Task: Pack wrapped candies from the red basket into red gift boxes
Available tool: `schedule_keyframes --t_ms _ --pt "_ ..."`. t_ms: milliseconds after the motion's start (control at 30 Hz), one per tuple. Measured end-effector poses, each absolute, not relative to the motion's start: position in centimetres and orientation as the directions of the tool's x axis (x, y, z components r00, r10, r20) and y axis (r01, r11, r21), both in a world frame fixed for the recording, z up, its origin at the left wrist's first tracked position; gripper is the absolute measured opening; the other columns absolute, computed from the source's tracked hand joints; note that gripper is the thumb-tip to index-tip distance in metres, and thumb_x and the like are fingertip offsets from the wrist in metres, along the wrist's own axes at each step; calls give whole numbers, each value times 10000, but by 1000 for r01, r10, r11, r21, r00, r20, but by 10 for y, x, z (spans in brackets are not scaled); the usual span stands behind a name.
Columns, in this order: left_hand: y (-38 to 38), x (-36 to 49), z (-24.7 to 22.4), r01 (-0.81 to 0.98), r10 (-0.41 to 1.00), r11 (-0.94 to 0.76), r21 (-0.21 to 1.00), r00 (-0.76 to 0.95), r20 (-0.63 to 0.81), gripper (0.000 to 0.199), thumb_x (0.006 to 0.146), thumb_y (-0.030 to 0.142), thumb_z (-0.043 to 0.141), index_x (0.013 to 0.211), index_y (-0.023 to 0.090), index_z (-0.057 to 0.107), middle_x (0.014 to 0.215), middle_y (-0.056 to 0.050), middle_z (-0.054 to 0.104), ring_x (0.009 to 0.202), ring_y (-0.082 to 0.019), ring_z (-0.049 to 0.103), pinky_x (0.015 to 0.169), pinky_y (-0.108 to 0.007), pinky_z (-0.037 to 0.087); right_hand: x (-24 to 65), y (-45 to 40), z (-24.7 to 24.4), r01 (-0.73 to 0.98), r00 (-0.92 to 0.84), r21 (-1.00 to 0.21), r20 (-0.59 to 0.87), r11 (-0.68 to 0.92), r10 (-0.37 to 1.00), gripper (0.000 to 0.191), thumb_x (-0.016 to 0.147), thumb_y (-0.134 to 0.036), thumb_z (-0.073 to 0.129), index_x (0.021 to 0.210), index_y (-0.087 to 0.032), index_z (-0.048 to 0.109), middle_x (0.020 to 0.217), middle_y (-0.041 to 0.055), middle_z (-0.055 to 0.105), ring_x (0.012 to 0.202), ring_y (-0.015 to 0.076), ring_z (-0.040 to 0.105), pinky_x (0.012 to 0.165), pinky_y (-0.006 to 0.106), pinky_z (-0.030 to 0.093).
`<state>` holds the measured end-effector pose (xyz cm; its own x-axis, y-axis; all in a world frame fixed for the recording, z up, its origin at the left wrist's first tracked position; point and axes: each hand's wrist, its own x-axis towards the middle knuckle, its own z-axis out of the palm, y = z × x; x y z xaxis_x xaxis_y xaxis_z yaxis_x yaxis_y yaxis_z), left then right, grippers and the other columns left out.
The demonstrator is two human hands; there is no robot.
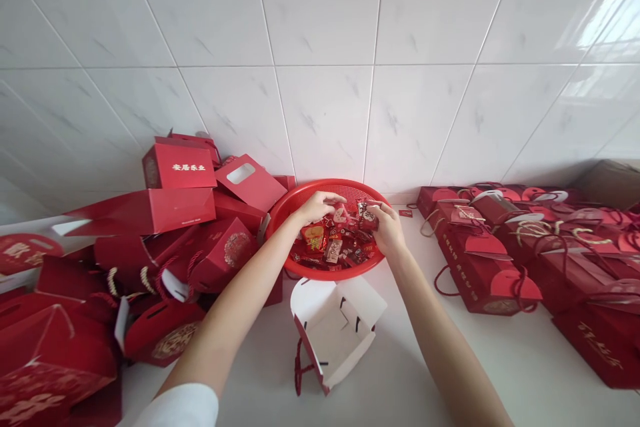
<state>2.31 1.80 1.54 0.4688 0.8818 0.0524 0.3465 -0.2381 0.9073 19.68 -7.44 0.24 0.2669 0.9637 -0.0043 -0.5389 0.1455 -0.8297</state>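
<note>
My left hand (319, 207) is over the left side of a red plastic basket (327, 274), its fingers closed on a pink wrapped candy (340, 215). On the basket's right side, my right hand (389, 228) pinches a dark red wrapped candy (368, 216) between thumb and fingers. Below both hands lie several loose candies, among them an orange-and-red packet (314, 238) and a pale wrapped one (333, 251). In front of the basket stands an open gift box (339, 340), white inside, with a dark red cord handle (300, 370) hanging at its left.
Red gift boxes (180, 210) are heaped loosely on the left, several tipped over. Closed boxes with cord handles (475, 267) stand in rows at right. A small red packet (405, 213) lies beside the basket. Behind everything rises a white tiled wall (325, 113).
</note>
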Motion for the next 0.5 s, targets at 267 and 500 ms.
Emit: schedule_keyframes --t_ms 267,500 --pt "15 12 21 734 735 -244 634 566 -374 123 597 182 707 689 203 786 732 -48 767 766 -232 718 720 -290 560 198 -72 -1 -547 259 -827 -21 129 966 202 529 -284 765 705 -215 694 632 -12 680 581 152 603 538 275 495" --pt "4 13 13 942 610 -280 185 323 -724 334 315 226 920 612 208 768 590 -102 696 645 -312 661 607 -388 549 200 -70 -4 -530 252 -838 -12 128 968 210 543 -293 756 732 -220 702 663 -9 688 615 157 611 566 278 501"
